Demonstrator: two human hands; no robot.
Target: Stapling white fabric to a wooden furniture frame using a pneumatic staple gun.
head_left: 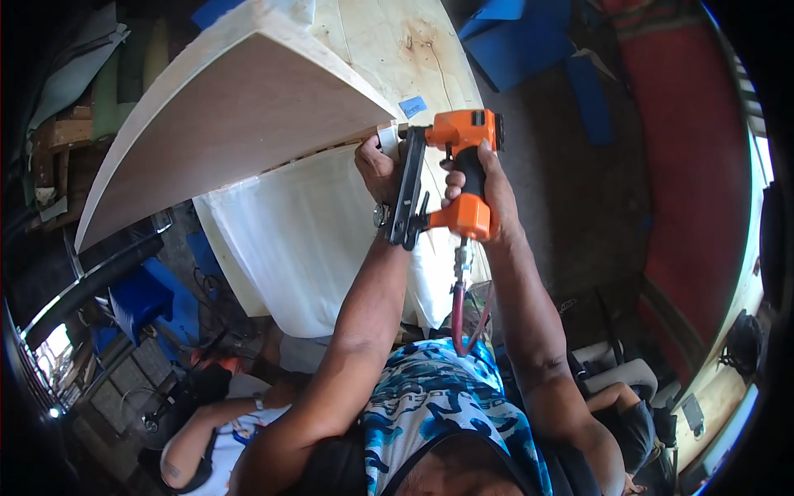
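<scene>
My right hand [495, 190] is wrapped round the black grip of an orange and black pneumatic staple gun [465, 128]. A dark red air hose [458, 310] runs from the base of its handle down toward my shirt. The gun's nose meets the edge of a large board panel [248, 116] by its near corner. My left hand [378, 169], with a watch on the wrist, is closed at that corner, its fingers curled on a white strip [387, 139]. The gun's long black magazine partly covers this hand. Below the panel lies a white sheet [281, 240].
A pale wooden worktop [364, 37] with a blue scrap [412, 107] extends beyond the panel. Blue sheets [529, 50] lie at the far right, beside a long red panel [678, 165]. Another person's arm [198, 438] shows at lower left, and another person sits at lower right [633, 422].
</scene>
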